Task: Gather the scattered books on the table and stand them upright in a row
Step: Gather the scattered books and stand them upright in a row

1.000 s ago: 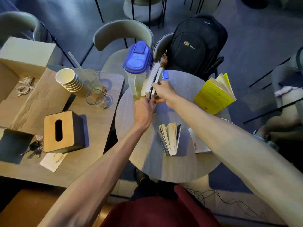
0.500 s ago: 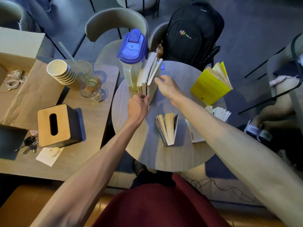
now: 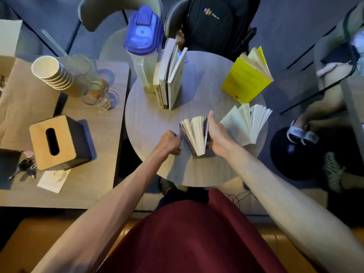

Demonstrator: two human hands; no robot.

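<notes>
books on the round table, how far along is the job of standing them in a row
Done: a row of books stands upright against the pitcher. In hand: the left hand and right hand flank the fanned-open book nearest the person. Left: the white fanned book and the yellow book, both apart from the row.

The round table (image 3: 149,123) is looking like smooth, dull wood, the fanned book (image 3: 195,134) is showing paper pages, and the jug (image 3: 141,69) is shining like clear plastic under a glossy lid (image 3: 143,34).
</notes>
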